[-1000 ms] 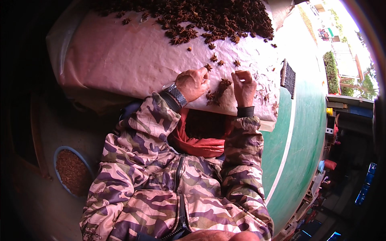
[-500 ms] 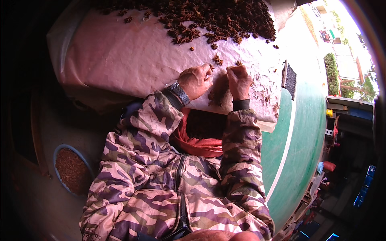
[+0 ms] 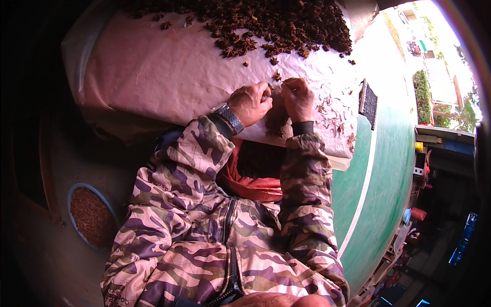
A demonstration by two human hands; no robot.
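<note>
My left hand (image 3: 250,102), with a watch on its wrist, and my right hand (image 3: 299,97) are close together on a pale pink sheet (image 3: 153,77). The fingertips of both pinch a small brown star anise piece (image 3: 276,77) between them. A big heap of dark star anise (image 3: 276,23) lies just beyond the hands at the sheet's far edge. Under my wrists sits a small dark pile of sorted pieces (image 3: 276,123). Thin stems and scraps (image 3: 332,115) are scattered to the right of my right hand.
A red bag (image 3: 250,181) holding dark pieces sits in my lap below the sheet's edge. A blue bowl (image 3: 92,217) of brown bits stands low at the left. A black rectangular object (image 3: 368,102) lies on the green surface (image 3: 383,174) at the right.
Both hands have moved away from me toward the big heap and drawn closer together, fingertips now meeting over one piece.
</note>
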